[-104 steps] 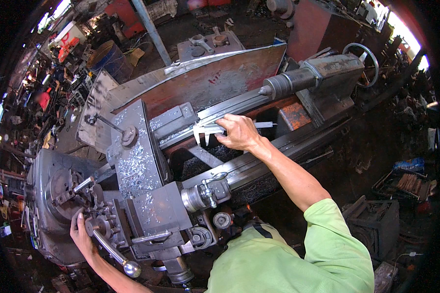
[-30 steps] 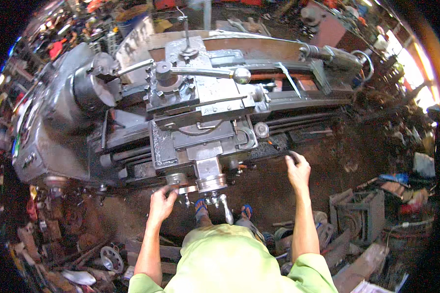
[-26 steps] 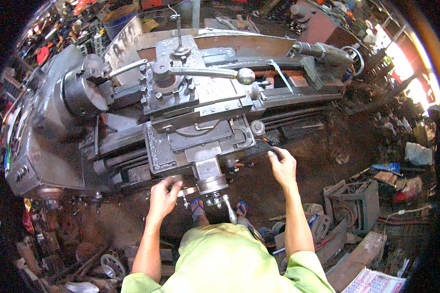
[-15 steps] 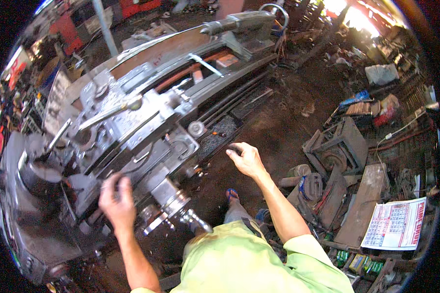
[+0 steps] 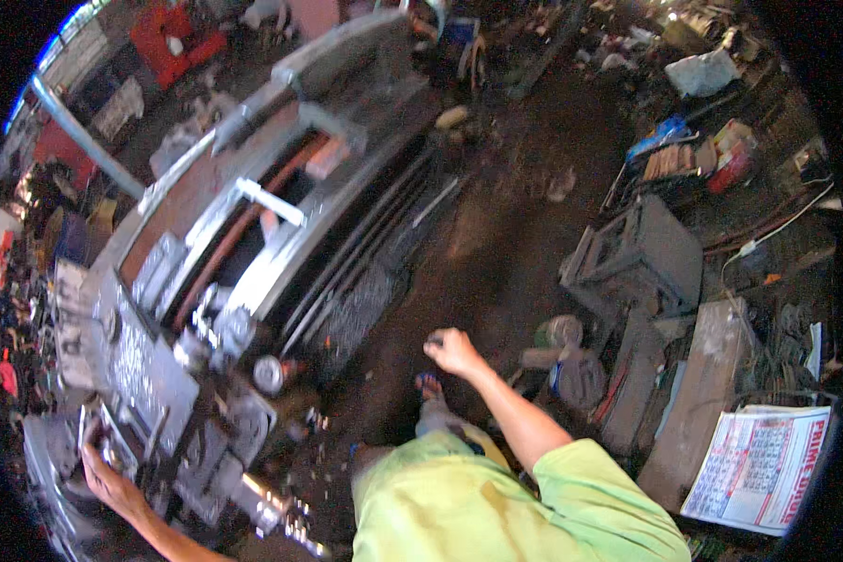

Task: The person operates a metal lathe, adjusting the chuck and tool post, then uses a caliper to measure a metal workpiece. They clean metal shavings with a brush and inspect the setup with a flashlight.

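A large grey metal lathe [image 5: 286, 258] runs diagonally across the left side. My left hand [image 5: 108, 476] is at its near left end, fingers raised against bright metal parts beside the carriage [image 5: 145, 351]. Blur hides whether those fingers grip a part. My right hand [image 5: 453, 353] hangs over the dark floor, away from the machine. Its fingers are curled closed around a small dark thing that I cannot make out. Shiny handwheel parts [image 5: 276, 510] stick out from the lathe, to the right of my left forearm.
A pale metal bar [image 5: 272, 202] lies across the lathe bed. To the right stand a grey metal frame [image 5: 642, 258], a long wooden board [image 5: 698, 403] and a printed calendar sheet [image 5: 757, 468]. My foot in a sandal [image 5: 428, 382] is on the dirt floor.
My view has turned, so the lathe sits further left and lower. My left hand has moved left and down to the metal parts. My right hand, still closed, appears lower.
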The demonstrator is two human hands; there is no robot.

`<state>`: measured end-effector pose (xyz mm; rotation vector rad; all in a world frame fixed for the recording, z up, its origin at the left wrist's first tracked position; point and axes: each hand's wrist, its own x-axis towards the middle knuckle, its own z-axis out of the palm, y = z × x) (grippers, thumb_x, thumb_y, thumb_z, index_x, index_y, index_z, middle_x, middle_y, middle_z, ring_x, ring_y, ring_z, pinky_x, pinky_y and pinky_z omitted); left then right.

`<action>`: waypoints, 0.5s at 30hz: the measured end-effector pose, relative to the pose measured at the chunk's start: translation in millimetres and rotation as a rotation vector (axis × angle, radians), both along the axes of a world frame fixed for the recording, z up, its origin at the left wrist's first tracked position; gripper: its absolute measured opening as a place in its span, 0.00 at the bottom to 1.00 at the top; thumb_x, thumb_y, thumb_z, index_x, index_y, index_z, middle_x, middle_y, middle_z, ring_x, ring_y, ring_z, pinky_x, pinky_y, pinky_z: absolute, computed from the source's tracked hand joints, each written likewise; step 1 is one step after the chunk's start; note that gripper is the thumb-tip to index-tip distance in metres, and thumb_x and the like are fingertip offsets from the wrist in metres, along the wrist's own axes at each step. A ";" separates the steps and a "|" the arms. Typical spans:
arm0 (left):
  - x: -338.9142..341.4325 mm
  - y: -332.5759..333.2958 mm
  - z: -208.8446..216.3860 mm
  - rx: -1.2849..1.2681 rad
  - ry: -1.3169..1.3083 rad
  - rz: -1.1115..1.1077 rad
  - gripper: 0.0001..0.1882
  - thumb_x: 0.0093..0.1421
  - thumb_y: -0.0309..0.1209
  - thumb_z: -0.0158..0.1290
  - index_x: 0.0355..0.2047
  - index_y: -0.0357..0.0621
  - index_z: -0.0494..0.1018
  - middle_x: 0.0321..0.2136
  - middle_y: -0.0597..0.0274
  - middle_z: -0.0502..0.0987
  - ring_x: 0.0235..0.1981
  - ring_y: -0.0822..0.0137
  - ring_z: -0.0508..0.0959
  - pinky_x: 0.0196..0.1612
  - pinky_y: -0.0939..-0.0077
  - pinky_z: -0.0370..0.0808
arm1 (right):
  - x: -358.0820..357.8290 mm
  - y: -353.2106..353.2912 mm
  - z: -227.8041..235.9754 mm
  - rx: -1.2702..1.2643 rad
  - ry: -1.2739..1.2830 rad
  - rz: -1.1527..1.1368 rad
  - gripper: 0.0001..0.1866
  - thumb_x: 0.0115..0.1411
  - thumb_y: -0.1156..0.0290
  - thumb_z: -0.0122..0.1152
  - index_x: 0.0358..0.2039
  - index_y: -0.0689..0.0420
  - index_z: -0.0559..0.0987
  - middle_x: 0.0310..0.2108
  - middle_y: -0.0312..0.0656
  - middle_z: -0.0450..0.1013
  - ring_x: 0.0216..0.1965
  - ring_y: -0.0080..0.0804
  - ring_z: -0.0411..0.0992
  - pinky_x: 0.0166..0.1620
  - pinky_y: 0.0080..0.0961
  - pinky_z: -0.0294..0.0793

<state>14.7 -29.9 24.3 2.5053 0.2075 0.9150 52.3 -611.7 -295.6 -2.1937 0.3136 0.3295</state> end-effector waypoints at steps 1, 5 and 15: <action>7.7 -9.4 -1.4 -0.208 0.035 0.060 0.26 0.72 0.43 0.42 0.56 0.31 0.71 0.56 0.51 0.75 0.56 0.53 0.73 0.60 0.58 0.68 | 5.9 -14.1 -6.3 -0.043 0.034 0.016 0.21 0.55 0.57 0.63 0.35 0.65 0.81 0.34 0.60 0.78 0.39 0.61 0.77 0.46 0.49 0.77; 17.4 -70.1 -2.8 -0.070 -0.312 0.193 0.15 0.64 0.34 0.59 0.37 0.30 0.81 0.32 0.46 0.83 0.32 0.58 0.81 0.39 0.65 0.78 | 26.8 -54.7 -24.8 -0.023 0.222 -0.095 0.23 0.56 0.55 0.64 0.41 0.62 0.82 0.42 0.59 0.78 0.47 0.57 0.76 0.52 0.45 0.75; 53.7 -141.3 11.8 0.020 -0.679 0.441 0.23 0.69 0.40 0.49 0.27 0.30 0.81 0.25 0.51 0.82 0.25 0.63 0.78 0.30 0.72 0.73 | 112.2 -105.2 -54.5 -0.225 0.304 -0.335 0.18 0.55 0.61 0.66 0.39 0.62 0.83 0.39 0.56 0.80 0.43 0.49 0.79 0.47 0.42 0.77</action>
